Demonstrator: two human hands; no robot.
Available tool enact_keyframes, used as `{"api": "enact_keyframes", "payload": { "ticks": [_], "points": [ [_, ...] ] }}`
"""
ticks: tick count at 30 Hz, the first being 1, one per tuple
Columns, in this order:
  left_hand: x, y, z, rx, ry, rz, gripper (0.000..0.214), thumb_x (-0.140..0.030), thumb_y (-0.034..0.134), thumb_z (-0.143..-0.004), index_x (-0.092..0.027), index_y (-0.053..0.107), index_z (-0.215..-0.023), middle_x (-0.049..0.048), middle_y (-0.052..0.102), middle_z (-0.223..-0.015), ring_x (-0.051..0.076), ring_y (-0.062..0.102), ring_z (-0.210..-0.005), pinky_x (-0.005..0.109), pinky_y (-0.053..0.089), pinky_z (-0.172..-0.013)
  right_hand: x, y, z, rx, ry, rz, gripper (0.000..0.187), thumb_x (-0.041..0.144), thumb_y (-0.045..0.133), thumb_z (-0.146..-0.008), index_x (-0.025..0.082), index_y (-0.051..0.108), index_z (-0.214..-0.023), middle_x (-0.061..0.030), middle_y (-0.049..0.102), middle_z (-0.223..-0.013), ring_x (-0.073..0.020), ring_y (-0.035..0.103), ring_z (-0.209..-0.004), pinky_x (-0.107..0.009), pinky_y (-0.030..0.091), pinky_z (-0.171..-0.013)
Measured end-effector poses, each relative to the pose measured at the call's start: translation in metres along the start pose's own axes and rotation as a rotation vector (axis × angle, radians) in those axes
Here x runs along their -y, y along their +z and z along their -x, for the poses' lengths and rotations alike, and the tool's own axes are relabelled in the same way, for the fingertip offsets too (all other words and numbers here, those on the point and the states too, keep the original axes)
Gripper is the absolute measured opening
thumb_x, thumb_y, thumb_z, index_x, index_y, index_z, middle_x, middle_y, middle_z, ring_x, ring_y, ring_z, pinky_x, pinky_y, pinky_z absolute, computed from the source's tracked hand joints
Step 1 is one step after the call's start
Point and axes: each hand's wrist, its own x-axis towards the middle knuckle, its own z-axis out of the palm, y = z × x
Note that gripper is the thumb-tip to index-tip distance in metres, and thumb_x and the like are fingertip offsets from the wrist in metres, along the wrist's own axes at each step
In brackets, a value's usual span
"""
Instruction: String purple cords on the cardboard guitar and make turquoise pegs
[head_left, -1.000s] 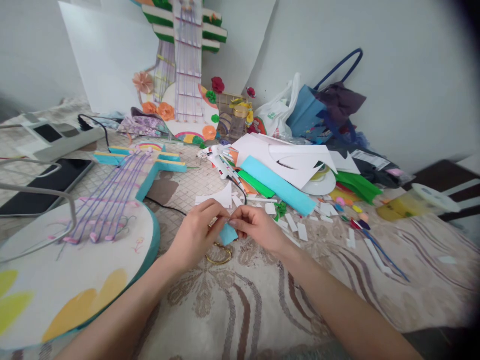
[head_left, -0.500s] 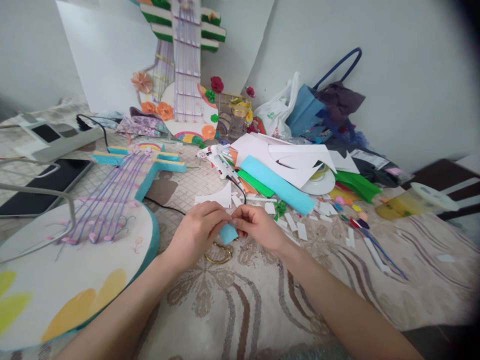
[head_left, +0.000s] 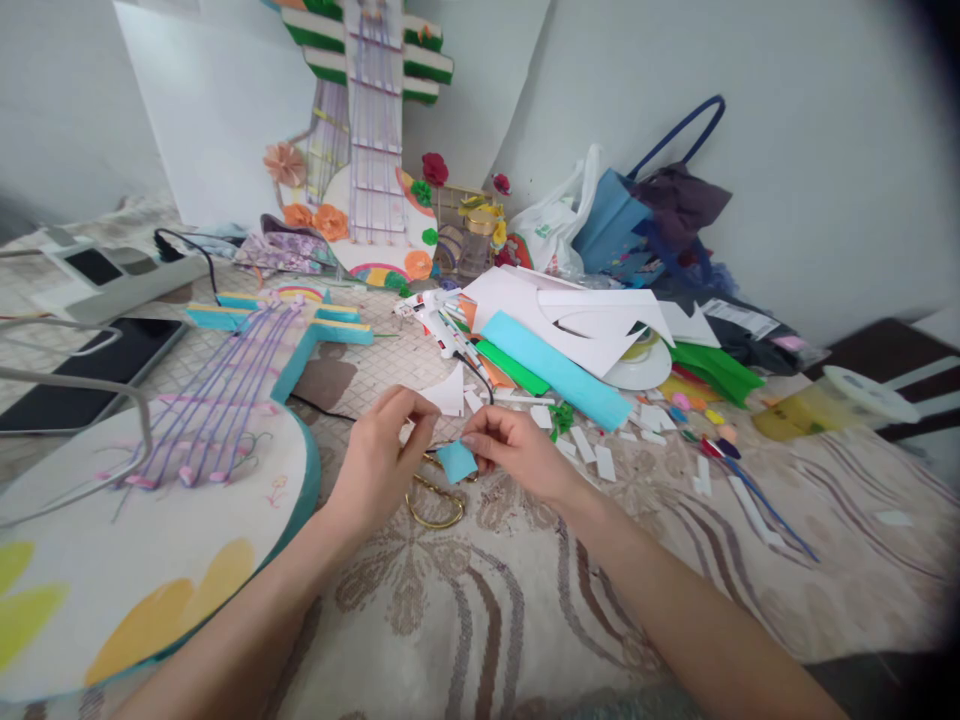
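Observation:
A small square of light blue paper [head_left: 458, 462] is pinched between the thumb and fingers of my right hand [head_left: 511, 446]. My left hand [head_left: 387, 440] is just left of the paper and apart from it. Its fingers are curved, with a gap between thumb and forefinger and nothing seen between them. Under the paper, on the patterned cloth, lies a pair of scissors with gold handles [head_left: 435, 515]; their blades are mostly hidden. A white paper offcut [head_left: 448, 392] lies behind my hands.
A painted guitar-shaped craft [head_left: 217, 520] fills the left side. Another decorated guitar [head_left: 379, 190] stands at the back. A white glue gun [head_left: 435, 318], a rolled blue sheet [head_left: 555, 370], white sheets [head_left: 570, 315] and several scraps lie ahead. A yellowish plastic cup [head_left: 825, 400] lies at right.
My left hand has come off the blue paper and moved slightly left, its thumb and forefinger parting. More of the paper and the gold handles shows. My right hand has stayed in place.

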Motion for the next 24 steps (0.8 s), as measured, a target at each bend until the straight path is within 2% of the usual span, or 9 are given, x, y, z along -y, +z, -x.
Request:
{"api": "enact_keyframes", "payload": {
  "ticks": [3,6,9,12,16,20,24],
  "points": [
    [0.004,0.001,0.0,0.041,-0.191,0.063,0.026,-0.031,0.044,-0.093,-0.017,0.06,-0.077,0.0021,0.063,-0.075,0.016,0.056,-0.071,0.029,0.042,-0.066,-0.002,0.0,0.0,-0.032,-0.028,-0.01,0.024,0.04,0.066,-0.08,0.017,0.057,-0.078,0.0044,0.055,-0.062,-0.008,0.051,-0.053,-0.02,0.04,-0.05],
    [0.006,0.004,0.0,0.165,-0.313,0.267,0.031,-0.042,0.046,-0.091,-0.016,0.062,-0.086,0.0045,0.067,-0.08,0.017,0.061,-0.073,0.03,0.047,-0.066,-0.002,0.001,0.0,-0.063,-0.053,-0.035,0.025,0.041,0.065,-0.08,0.018,0.057,-0.078,0.0042,0.055,-0.062,-0.0084,0.051,-0.054,-0.021,0.041,-0.052],
    [0.008,0.008,0.0,0.309,-0.363,0.52,0.028,-0.039,0.059,-0.083,-0.014,0.062,-0.095,0.0079,0.069,-0.089,0.02,0.065,-0.08,0.033,0.051,-0.071,-0.002,0.003,0.001,-0.083,-0.064,-0.045,0.026,0.043,0.065,-0.08,0.018,0.058,-0.079,0.004,0.055,-0.061,-0.0086,0.051,-0.054,-0.021,0.041,-0.053],
    [0.009,0.012,0.0,0.337,-0.378,0.594,0.025,-0.031,0.063,-0.079,-0.013,0.063,-0.096,0.0094,0.07,-0.092,0.021,0.066,-0.083,0.036,0.053,-0.077,-0.002,0.005,0.001,-0.102,-0.069,-0.028,0.027,0.044,0.065,-0.08,0.018,0.059,-0.079,0.0039,0.054,-0.06,-0.0091,0.051,-0.054,-0.022,0.041,-0.053],
    [0.007,0.011,0.001,0.243,-0.314,0.509,0.017,-0.026,0.061,-0.081,-0.015,0.063,-0.094,0.0073,0.068,-0.091,0.019,0.065,-0.082,0.034,0.053,-0.073,-0.001,0.006,0.002,-0.111,-0.075,0.013,0.027,0.044,0.064,-0.081,0.018,0.059,-0.079,0.0033,0.054,-0.06,-0.0099,0.052,-0.054,-0.022,0.042,-0.052],
    [0.002,0.008,0.002,0.104,-0.075,0.271,0.01,-0.017,0.058,-0.083,-0.019,0.067,-0.088,0.0046,0.066,-0.091,0.017,0.062,-0.086,0.032,0.05,-0.075,0.001,0.006,0.004,-0.124,-0.095,0.124,0.02,0.037,0.062,-0.083,0.018,0.058,-0.078,0.0033,0.054,-0.062,-0.0099,0.05,-0.055,-0.022,0.04,-0.053],
    [0.001,0.007,0.002,0.061,0.13,0.138,0.015,-0.011,0.056,-0.085,-0.019,0.068,-0.088,0.0051,0.064,-0.092,0.017,0.061,-0.087,0.031,0.049,-0.078,0.003,0.005,0.005,-0.121,-0.109,0.216,0.016,0.033,0.059,-0.084,0.019,0.057,-0.076,0.0034,0.052,-0.062,-0.0104,0.049,-0.056,-0.023,0.039,-0.054]
  ]
}}
